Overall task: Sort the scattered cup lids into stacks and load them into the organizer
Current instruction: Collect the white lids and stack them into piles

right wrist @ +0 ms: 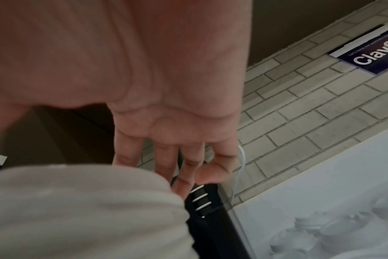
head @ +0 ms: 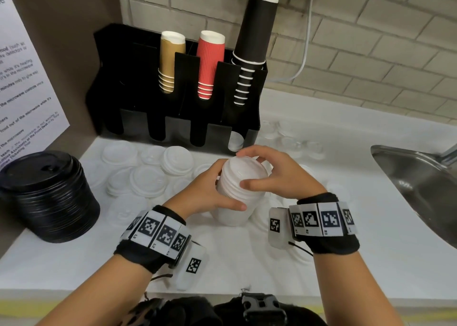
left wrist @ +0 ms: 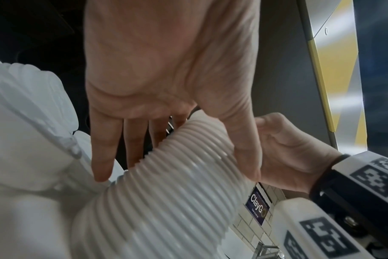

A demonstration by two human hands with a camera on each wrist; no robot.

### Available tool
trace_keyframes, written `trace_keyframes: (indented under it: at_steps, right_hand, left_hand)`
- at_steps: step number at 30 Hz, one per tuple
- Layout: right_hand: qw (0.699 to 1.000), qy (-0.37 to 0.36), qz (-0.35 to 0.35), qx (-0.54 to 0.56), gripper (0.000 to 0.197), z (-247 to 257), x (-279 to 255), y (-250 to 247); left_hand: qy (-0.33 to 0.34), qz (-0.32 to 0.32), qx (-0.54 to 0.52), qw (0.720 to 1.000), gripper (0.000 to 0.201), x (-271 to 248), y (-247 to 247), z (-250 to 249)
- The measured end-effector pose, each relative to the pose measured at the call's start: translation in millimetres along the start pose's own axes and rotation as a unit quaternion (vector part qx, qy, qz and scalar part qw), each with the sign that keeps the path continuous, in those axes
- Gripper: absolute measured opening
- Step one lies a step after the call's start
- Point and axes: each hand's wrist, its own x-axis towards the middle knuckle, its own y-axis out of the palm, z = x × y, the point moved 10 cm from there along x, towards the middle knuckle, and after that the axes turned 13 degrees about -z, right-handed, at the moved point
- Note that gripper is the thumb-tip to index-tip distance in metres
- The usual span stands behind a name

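Black lid stack (head: 48, 197) well left of the left hand. Organizer (head: 173, 117) beyond both hands: gold cups (head: 170, 61), red cups (head: 209, 63), black cups (head: 252, 46) in its upper slots; one lower slot shows a white lid. Left hand (head: 207, 189) grips the side of the white lid stack (head: 239, 192), thumb across its front. Right hand (head: 274, 174) curls over the stack's top, fingertips on the rim. Loose white lids (head: 148, 179) surround both hands.
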Motion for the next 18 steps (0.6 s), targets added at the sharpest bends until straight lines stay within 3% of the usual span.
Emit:
trace_keyframes:
  at_steps: [11,14,16,18]
  right_hand:
    - [0.998,-0.014,0.0,-0.062,0.058,6,-7,5]
    - [0.998,-0.002,0.023,-0.063,0.058,6,-8,10]
    - [0.998,0.011,0.034,-0.053,0.054,3,-6,6]
    - [0.999,0.034,-0.009,-0.011,0.045,-4,4,-14]
  left_hand:
    - [0.001,0.009,0.004,1.0,0.086,1,-2,4]
    - [0.006,0.022,0.006,1.0,0.094,2,-2,3]
    - [0.01,0.037,0.004,0.999,0.102,2,-2,1]
    - [0.014,0.049,0.001,0.999,0.103,3,-3,0]
